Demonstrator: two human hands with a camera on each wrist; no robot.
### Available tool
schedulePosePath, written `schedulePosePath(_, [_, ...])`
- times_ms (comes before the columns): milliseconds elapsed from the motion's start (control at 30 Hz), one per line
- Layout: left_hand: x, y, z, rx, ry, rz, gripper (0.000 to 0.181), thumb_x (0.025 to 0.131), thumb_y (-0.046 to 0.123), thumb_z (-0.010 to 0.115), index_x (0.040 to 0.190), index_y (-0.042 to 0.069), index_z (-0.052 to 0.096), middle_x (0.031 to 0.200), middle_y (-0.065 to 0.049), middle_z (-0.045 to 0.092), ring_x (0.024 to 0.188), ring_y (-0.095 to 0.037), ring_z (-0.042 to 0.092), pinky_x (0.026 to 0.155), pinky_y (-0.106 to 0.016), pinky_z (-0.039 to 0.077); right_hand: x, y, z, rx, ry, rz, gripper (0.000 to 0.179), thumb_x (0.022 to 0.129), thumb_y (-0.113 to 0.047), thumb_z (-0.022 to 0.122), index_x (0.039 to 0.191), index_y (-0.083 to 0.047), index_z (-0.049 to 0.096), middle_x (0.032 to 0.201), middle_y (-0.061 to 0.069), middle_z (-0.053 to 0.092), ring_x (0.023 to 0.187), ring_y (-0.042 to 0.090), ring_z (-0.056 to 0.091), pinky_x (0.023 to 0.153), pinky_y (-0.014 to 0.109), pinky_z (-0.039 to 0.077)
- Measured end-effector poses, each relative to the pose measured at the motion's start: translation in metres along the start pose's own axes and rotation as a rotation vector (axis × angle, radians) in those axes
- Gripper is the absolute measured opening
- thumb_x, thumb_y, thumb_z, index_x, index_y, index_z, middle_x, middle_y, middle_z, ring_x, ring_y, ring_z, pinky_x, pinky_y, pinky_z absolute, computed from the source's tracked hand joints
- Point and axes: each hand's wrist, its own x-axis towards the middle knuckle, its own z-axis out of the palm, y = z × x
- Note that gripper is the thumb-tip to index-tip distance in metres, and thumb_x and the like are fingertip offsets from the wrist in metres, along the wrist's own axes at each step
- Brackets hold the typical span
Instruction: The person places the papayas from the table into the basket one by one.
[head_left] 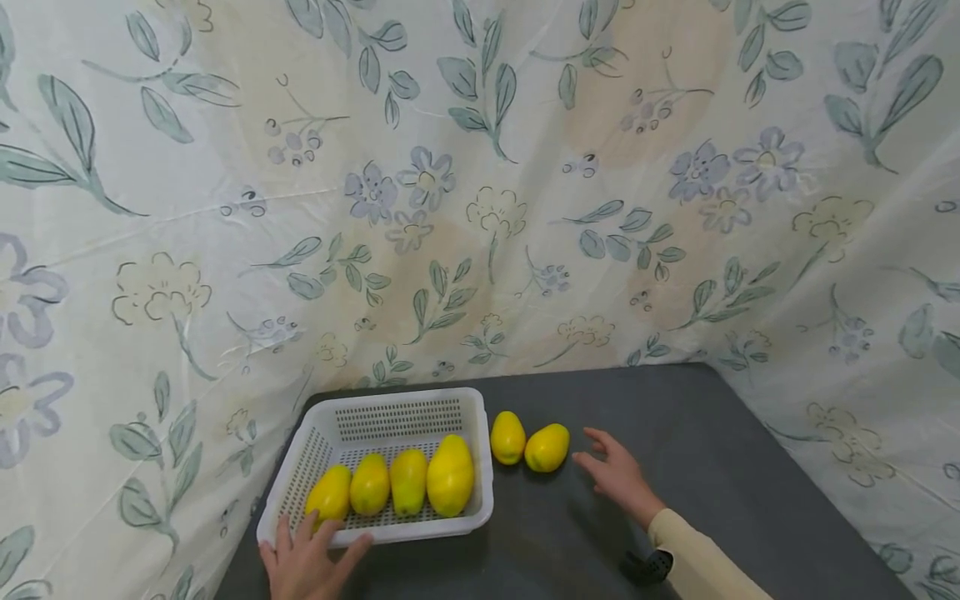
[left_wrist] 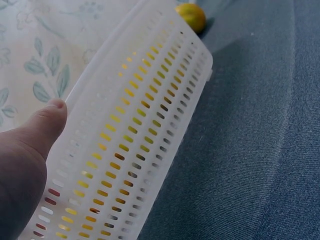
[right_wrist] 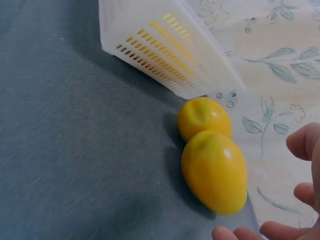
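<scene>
A white plastic basket with slotted walls holds several yellow mangoes in a row, the rightmost being the largest. My left hand grips its front left rim, fingers over the edge near the leftmost mango and thumb outside the wall. Two more mangoes lie on the table right of the basket: one beside its wall, the other touching the first. Just right of that outer mango, my right hand hovers with fingers spread and nothing in its grasp; the right wrist view shows a gap between its fingertips and the fruit.
A dark grey table carries everything, its right edge running down toward the lower right. Pale floral fabric hangs behind and along both sides. A black device is on the right wrist by the cream sleeve.
</scene>
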Motion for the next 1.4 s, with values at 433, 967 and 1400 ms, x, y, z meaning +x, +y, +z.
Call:
schedulePosePath(433, [0.003, -0.002, 0.005, -0.023, 0.024, -0.003, 0.099, 0.068, 0.095, 0.056, 0.114, 0.009, 0.072, 0.143, -0.033, 0.05, 0.144, -0.067, 0.012, 0.112, -0.084, 0.0, 0.055, -0.027, 0.024, -0.138, -0.009, 0.027, 0.066, 0.098, -0.036, 0.061, 0.154, -0.007, 0.04, 0.157, 0.027, 0.041, 0.089, 0.029, 0.066, 0.062, 0.034, 0.054])
schedulePosePath(967, [-0.003, 0.003, 0.009, 0.036, 0.079, 0.004, 0.076, 0.079, 0.077, 0.066, 0.116, 0.011, 0.071, 0.145, -0.03, 0.05, 0.146, -0.063, 0.014, 0.114, -0.082, 0.002, 0.079, -0.009, 0.057, -0.257, -0.035, -0.024, 0.061, 0.098, -0.03, 0.063, 0.147, 0.002, 0.048, 0.147, 0.028, 0.052, 0.13, 0.046, 0.051, 0.11, 0.061, 0.045])
schedulePosePath(1400, [-0.002, 0.002, 0.006, 0.044, 0.044, 0.008, 0.086, 0.076, 0.087, 0.057, 0.116, 0.012, 0.071, 0.145, -0.029, 0.05, 0.145, -0.066, 0.015, 0.114, -0.083, 0.003, 0.078, -0.003, 0.064, -0.188, 0.004, 0.021, 0.058, 0.093, -0.024, 0.064, 0.145, -0.002, 0.051, 0.143, 0.025, 0.055, 0.116, 0.039, 0.055, 0.102, 0.058, 0.05])
